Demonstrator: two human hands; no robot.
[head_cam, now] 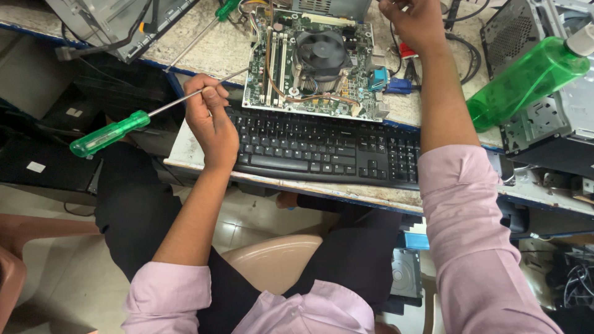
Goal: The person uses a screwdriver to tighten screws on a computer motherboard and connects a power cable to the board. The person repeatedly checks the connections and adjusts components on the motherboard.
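Note:
My left hand (211, 117) pinches the metal shaft of a long screwdriver with a green see-through handle (109, 134); its tip lies at the left edge of a green motherboard (272, 68) with a black fan (322, 51). The handle sticks out left past the table edge. My right hand (413, 23) reaches beyond the board's right side among cables, fingers curled; what it holds is hidden. A black keyboard (322, 148) lies just in front of the board, under my left wrist.
A green plastic bottle (526, 80) lies tilted at the right on a metal computer case (557, 124). A second green-handled screwdriver (204, 28) lies at the back. Another open case (117, 21) sits at top left. Cables and a blue connector (399, 86) crowd the right.

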